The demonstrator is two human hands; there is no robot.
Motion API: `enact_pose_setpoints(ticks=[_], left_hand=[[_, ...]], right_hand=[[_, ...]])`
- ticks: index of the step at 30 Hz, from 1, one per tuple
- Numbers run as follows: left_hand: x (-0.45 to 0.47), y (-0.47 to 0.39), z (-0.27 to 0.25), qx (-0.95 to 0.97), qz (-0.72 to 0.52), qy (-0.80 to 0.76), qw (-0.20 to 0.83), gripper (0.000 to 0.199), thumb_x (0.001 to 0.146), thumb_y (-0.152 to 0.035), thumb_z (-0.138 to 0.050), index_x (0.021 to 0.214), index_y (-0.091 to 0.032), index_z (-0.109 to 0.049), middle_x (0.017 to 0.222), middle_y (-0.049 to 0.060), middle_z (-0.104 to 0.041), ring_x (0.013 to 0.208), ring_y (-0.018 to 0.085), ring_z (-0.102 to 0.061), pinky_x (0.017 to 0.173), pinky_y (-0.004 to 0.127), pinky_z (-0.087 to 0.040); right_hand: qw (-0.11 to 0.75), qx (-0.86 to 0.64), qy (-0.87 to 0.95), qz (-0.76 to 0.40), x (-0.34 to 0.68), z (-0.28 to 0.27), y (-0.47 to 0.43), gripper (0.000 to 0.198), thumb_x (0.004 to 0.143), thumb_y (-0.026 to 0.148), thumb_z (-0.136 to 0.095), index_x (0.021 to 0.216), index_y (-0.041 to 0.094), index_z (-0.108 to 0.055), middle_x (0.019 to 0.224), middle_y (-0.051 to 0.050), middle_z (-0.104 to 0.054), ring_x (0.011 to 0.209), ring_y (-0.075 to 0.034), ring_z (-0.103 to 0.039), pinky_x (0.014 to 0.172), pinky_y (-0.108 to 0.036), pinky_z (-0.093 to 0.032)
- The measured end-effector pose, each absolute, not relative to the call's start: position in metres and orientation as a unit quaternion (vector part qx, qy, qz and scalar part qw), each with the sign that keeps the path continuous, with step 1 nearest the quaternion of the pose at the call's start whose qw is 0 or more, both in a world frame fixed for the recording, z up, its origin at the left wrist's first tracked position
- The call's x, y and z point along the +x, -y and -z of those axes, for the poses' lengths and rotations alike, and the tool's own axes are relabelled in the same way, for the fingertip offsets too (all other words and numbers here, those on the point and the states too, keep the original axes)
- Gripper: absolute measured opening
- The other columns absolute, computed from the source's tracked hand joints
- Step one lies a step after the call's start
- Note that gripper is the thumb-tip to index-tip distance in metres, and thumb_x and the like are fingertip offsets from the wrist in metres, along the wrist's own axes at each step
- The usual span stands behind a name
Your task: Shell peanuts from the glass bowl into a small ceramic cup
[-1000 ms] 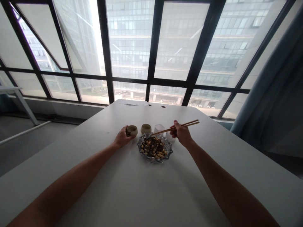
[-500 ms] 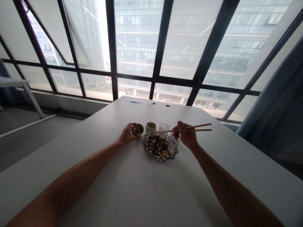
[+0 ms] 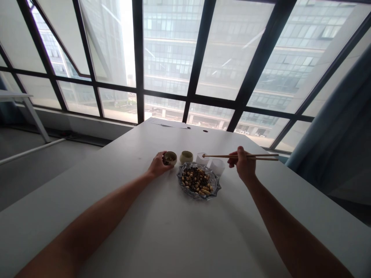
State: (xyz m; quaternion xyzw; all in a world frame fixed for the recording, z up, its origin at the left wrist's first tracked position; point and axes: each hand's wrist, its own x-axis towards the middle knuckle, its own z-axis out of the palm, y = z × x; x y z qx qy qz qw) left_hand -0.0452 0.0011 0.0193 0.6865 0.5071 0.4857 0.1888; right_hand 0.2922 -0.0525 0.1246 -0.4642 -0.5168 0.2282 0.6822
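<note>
I saw the left hand [image 3: 158,164] grip a cup [image 3: 174,161] round its side (stiff, probably breakable); the right hand [image 3: 245,165] clasped chopsticks [image 3: 218,156], likely light, best held mid-length.

Black-framed windows [image 3: 199,50], one sash [image 3: 68,38] tilted open, face a glass-fronted building [image 3: 171,58], while a blue curtain [image 3: 333,135] hangs right, a white side table [image 3: 13,95] stands left, and paper [image 3: 171,124] lies on the main tabletop's [image 3: 174,235] far end.
</note>
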Motion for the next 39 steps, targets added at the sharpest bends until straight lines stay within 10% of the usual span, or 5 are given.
enact_pose_setpoints(ticks=[18, 39], left_hand=[[0.101, -0.032, -0.103, 0.85, -0.227, -0.469, 0.08, 0.083, 0.074, -0.051, -0.075, 0.142, -0.015, -0.044, 0.141, 0.022, -0.056, 0.136, 0.041, -0.047, 0.117, 0.06, -0.021], [0.1, -0.046, -0.086, 0.873, -0.305, -0.374, 0.071, 0.081, 0.069, -0.026, -0.079, 0.141, -0.018, -0.043, 0.129, 0.015, -0.065, 0.12, 0.033, -0.061, 0.103, 0.047, -0.046]], right_hand=[[0.664, -0.422, 0.428, -0.445, 0.357, -0.101, 0.023, 0.046, 0.082, 0.054, -0.069, 0.056, 0.018, -0.055, 0.038, 0.001, -0.05, 0.031, -0.009, -0.043, 0.029, -0.02, -0.034], [0.665, -0.437, 0.54, -0.273, 0.325, -0.096, 0.028, 0.065, 0.072, 0.081, -0.062, 0.071, 0.016, -0.065, 0.053, -0.004, -0.066, 0.043, -0.014, -0.061, 0.043, -0.025, -0.049]])
